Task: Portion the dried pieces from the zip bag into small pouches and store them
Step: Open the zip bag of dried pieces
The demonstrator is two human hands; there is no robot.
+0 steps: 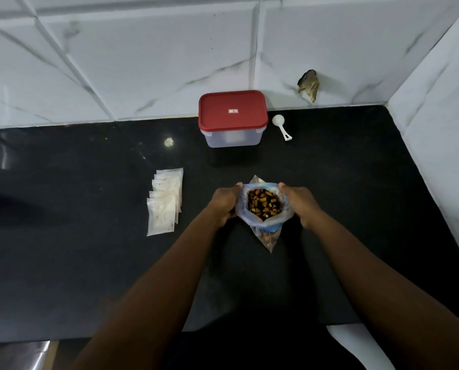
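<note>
A clear zip bag (265, 231) with a blue rim stands open on the black counter (356, 209), mouth spread wide. Brown and yellow dried pieces (263, 204) fill it. My left hand (224, 202) grips the bag's left rim and my right hand (300, 202) grips the right rim, holding the mouth apart. Several small clear pouches (165, 201) lie fanned in a stack to the left of the bag, apart from both hands. A white scoop (281, 125) lies at the back, right of a clear tub with a red lid (232, 109), which is closed.
White marble-look tiled walls (143, 62) close the counter at the back and right. A damaged spot (309, 85) shows in the back wall above the scoop. The counter's front edge (89, 337) runs below my forearms.
</note>
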